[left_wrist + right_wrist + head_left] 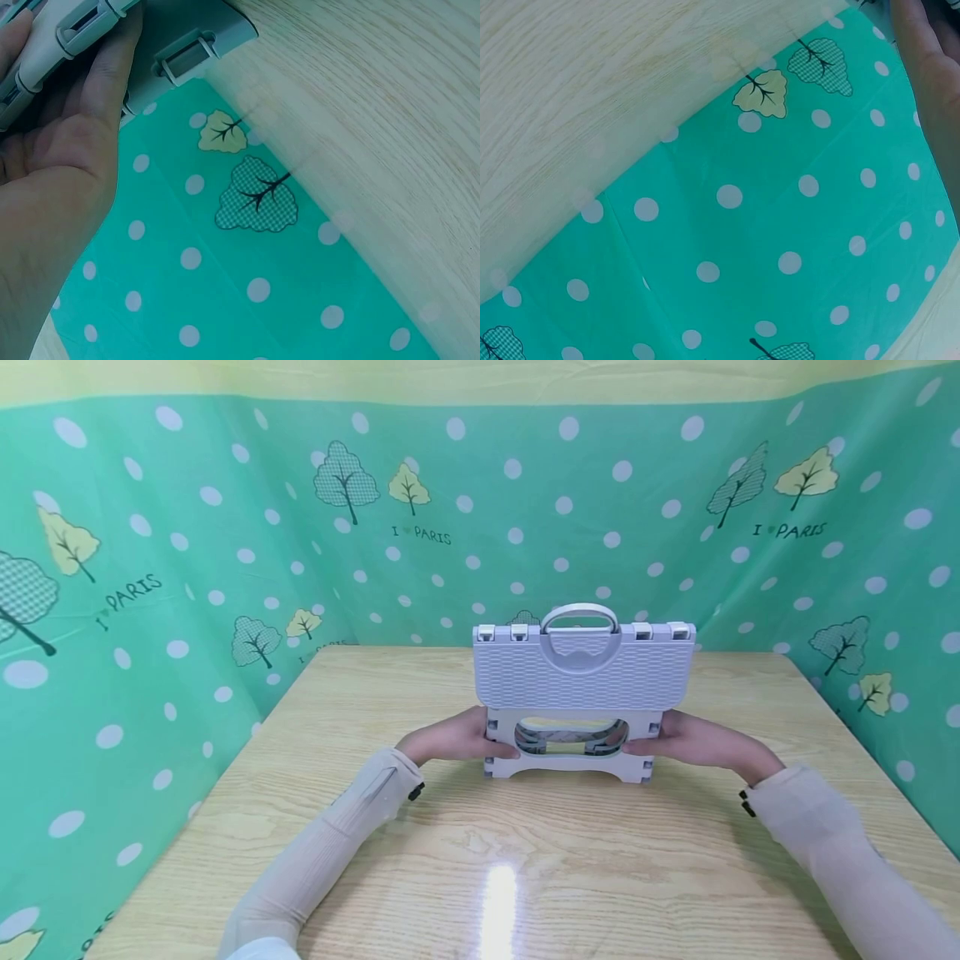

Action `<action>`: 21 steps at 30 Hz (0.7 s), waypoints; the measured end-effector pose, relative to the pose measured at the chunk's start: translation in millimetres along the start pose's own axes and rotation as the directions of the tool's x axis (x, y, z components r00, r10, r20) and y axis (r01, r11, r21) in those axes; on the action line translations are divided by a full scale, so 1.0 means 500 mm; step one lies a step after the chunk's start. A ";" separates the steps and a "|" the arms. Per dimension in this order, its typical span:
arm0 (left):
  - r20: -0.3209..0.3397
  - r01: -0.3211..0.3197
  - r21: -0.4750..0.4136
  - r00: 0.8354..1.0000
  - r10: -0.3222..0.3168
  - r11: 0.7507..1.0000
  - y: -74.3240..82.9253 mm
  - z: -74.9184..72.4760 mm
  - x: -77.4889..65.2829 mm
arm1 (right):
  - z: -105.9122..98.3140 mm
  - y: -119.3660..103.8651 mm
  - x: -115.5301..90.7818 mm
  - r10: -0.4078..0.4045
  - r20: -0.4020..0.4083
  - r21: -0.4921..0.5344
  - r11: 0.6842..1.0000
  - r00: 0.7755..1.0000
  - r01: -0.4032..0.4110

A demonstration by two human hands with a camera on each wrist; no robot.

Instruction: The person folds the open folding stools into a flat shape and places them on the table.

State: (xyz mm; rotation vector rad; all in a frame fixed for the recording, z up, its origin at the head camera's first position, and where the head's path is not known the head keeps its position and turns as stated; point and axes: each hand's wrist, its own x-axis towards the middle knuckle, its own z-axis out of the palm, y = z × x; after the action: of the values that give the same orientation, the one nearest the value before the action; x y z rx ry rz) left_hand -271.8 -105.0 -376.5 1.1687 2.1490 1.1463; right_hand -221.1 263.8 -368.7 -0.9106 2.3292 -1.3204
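Fingers of the left hand [459,737] and right hand [693,742] gripped opposite sides of the folding stool [585,690], upright around mid-length of the counter [600,868], apparently half-folded, neither opened level nor closed flat yet.

A pale lavender-white folding step stool [581,687] stands upright over the far half of the table [420,868], roughly central from side to side. Its wide upper panel bears a woven-like texture and faces the near side, with two pale clips on either side of a raised, arched handle [581,608]. Below, the narrower leg panel has an oblong opening, greyish parts showing through it, and an arched bottom edge.
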 end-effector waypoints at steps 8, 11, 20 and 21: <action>-0.013 0.011 0.028 1.000 -0.011 1.000 0.004 -0.002 -0.001 | 0.000 -0.001 -0.002 -0.005 -0.009 -0.030 1.000 1.000 0.004; -0.015 0.020 0.044 1.000 -0.019 0.999 0.004 -0.004 -0.001 | -0.001 -0.001 -0.002 0.001 -0.009 -0.032 0.999 1.000 -0.001; -0.018 0.066 0.144 0.998 -0.064 0.987 0.004 -0.012 -0.010 | -0.002 -0.002 -0.003 -0.007 -0.015 -0.086 0.996 1.000 0.006; -0.018 0.080 0.177 0.997 -0.078 0.981 0.005 -0.016 -0.012 | -0.004 -0.002 -0.004 -0.011 -0.018 -0.101 0.995 1.000 0.009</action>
State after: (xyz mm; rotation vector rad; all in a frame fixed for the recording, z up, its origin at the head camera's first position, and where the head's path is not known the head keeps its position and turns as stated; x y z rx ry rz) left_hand -273.0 -112.9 -369.7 1.1421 2.3228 0.9449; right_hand -220.6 265.9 -367.0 -0.9456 2.4273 -1.2297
